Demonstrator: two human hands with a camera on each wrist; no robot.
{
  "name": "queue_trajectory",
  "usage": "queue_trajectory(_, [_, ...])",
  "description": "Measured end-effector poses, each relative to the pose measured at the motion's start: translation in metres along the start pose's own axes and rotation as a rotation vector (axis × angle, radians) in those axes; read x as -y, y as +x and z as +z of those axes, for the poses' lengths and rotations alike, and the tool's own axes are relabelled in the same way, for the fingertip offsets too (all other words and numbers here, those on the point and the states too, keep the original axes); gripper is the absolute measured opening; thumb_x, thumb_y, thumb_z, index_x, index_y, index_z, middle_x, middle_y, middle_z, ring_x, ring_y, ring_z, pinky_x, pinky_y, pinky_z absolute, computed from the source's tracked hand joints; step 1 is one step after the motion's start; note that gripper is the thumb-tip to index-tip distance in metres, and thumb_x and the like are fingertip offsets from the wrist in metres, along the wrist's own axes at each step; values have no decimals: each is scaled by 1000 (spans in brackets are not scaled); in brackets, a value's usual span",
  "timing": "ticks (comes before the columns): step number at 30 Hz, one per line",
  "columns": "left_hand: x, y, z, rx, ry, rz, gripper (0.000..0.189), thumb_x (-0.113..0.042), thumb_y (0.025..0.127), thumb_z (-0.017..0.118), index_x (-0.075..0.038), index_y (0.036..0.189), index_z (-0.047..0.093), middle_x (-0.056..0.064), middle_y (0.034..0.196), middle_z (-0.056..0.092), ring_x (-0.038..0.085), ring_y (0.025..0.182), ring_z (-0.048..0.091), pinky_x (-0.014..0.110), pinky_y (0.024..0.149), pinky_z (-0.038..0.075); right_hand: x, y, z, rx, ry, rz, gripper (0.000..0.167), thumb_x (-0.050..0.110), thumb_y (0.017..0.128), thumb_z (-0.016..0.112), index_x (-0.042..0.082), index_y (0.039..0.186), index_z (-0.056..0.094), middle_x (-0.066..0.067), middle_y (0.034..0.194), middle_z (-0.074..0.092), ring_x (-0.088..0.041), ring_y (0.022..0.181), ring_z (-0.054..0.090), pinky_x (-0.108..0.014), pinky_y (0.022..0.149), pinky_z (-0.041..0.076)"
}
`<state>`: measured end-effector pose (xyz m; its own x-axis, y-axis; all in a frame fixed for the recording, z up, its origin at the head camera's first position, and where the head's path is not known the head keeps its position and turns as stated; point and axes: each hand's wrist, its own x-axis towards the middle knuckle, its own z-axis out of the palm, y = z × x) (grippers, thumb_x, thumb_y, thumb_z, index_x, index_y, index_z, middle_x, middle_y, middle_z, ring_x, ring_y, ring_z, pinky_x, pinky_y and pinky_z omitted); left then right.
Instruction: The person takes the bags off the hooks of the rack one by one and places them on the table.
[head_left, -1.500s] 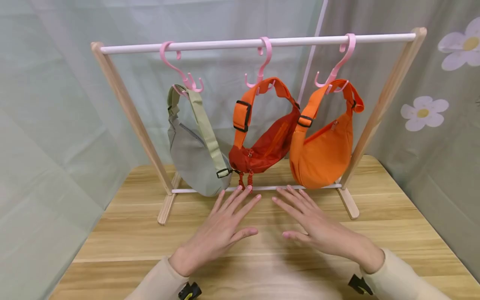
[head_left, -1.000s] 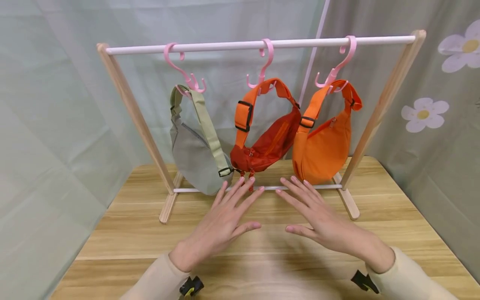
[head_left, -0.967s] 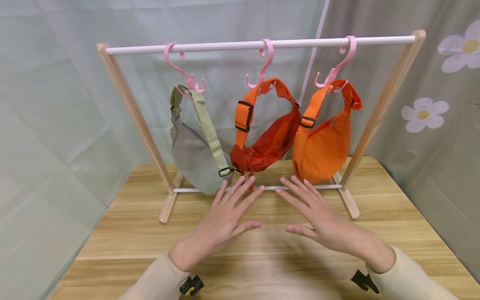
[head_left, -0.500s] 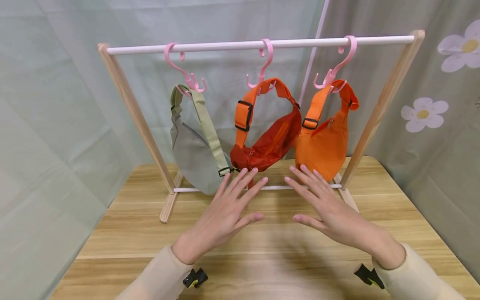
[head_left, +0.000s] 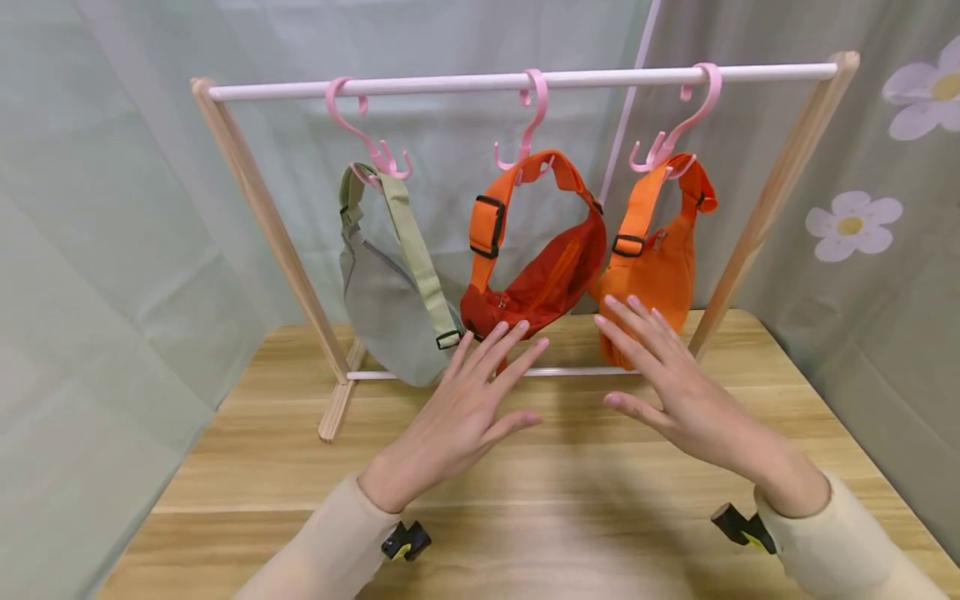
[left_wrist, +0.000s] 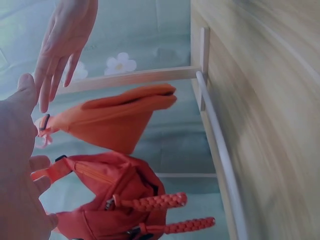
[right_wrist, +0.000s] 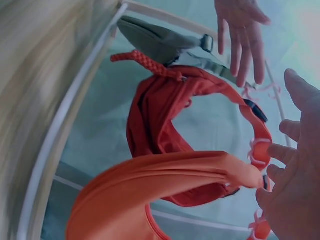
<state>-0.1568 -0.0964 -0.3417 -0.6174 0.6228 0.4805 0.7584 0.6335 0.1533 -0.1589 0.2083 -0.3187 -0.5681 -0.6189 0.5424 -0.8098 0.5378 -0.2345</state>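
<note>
Three small sling bags hang in a row in the head view: a grey one with a pale green strap [head_left: 390, 308], a red one with an orange strap [head_left: 558, 279] and an orange one [head_left: 660, 271]. My left hand [head_left: 465, 408], fingers straight and spread, is in front of the red bag's lower end and the grey bag's edge. My right hand [head_left: 678, 392], spread likewise, covers the lower part of the orange bag. Neither hand holds anything. In the left wrist view a gap shows between the fingers and the red bag's braided pulls [left_wrist: 155, 201].
Each bag hangs from a pink hook [head_left: 528, 125] on the white top rail [head_left: 450, 83] of a wooden rack [head_left: 262, 217]. The rack stands on a wood-grain table [head_left: 480, 542]. Pale curtains [head_left: 112, 208] enclose the back and sides.
Both hands have risen toward the bags and drifted right, the right hand farther, so the gap between them has widened. The orange bag has turned and looks narrower; its lower part is now covered.
</note>
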Motion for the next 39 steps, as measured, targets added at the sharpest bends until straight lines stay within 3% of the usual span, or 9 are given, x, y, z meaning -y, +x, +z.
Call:
queue_trajectory(8, [-5,17,-1,-2,-31,9,72,-62,107,38,-31,168,16,-4,174,9,22,160,8,63,125,10,-8,4,-17,-52,6,6,78,57,105,46,9,164,30,-15,171,19,-34,160,6,-48,128,2])
queue_trajectory(13, [-8,28,-2,-32,-86,-25,75,-69,105,24,-31,168,16,-1,174,11,19,160,5,61,125,8,-11,4,-25,-84,-15,7,80,59,105,45,7,164,29,-16,171,19,-34,160,8,-49,128,2])
queue_trajectory(17, [-11,36,-4,-50,-146,-42,76,-72,103,21,-33,168,15,-5,174,10,17,160,4,57,127,5,-14,4,-32,-100,13,38,81,58,103,49,10,165,28,-13,172,17,-34,160,5,-50,128,3])
queue_trajectory(23, [-15,48,-5,-65,-172,-13,75,-72,103,22,-34,168,14,-6,174,10,16,160,4,55,127,5,-18,5,-45,-111,67,85,80,44,102,63,13,166,26,-9,173,14,-33,160,1,-55,127,8])
queue_trajectory(28, [-16,58,-3,-73,-186,-4,75,-71,103,22,-36,168,13,-6,174,11,14,160,3,51,128,2,-24,9,-54,-136,57,84,80,44,102,63,12,166,27,-6,173,15,-32,160,2,-49,128,10])
queue_trajectory(31, [-17,63,-2,-68,-192,-4,73,-69,104,26,-36,168,12,-6,174,11,12,160,1,47,128,0,-28,12,-59,-147,52,83,80,44,101,63,12,166,27,-4,174,15,-31,160,2,-45,128,9])
queue_trajectory(39, [-17,83,-2,-67,-185,0,75,-49,106,54,-33,168,15,-7,174,10,10,159,0,44,128,-2,-35,24,-78,-202,3,98,81,52,101,59,13,166,29,-2,173,18,-26,161,4,-46,128,9])
